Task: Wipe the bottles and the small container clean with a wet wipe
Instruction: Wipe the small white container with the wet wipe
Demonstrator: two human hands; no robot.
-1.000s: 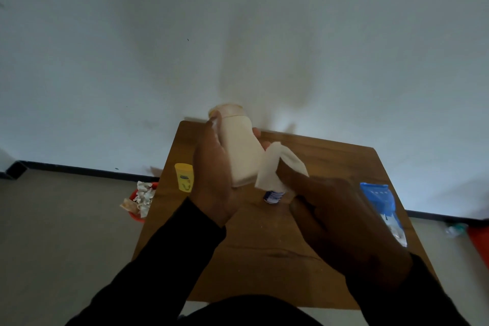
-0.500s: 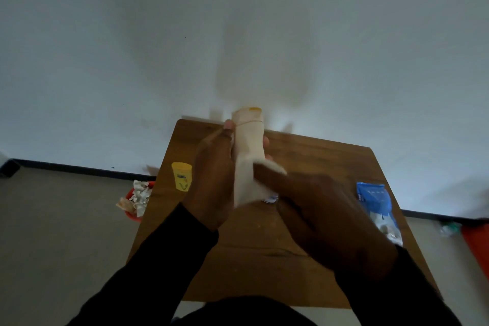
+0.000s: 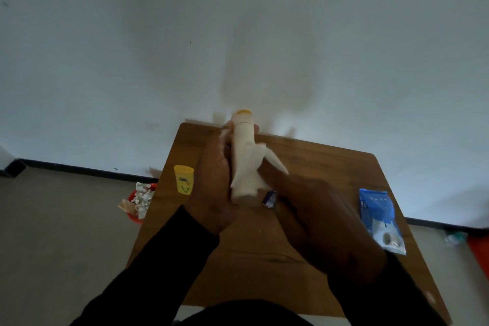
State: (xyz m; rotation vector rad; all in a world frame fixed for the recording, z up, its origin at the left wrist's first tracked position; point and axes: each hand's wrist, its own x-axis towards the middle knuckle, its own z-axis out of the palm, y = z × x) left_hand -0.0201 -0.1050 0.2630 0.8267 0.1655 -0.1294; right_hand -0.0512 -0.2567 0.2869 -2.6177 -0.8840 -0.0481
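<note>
Bottle (image 3: pixel 244 164) — left hand (image 3: pixel 215 185) grips it, right hand (image 3: pixel 317 219) pinches wipe (image 3: pixel 272 160) vs. its side.

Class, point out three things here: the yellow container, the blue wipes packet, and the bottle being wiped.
yellow container (image 3: pixel 183 179), head view, front label
blue wipes packet (image 3: pixel 375 209), head view, upper middle
bottle (image 3: pixel 244 149), head view, body

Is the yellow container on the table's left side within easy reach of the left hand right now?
Probably not right away: the left hand grips the cream bottle. The yellow container stands just left of it on the table, nothing between them.
</note>
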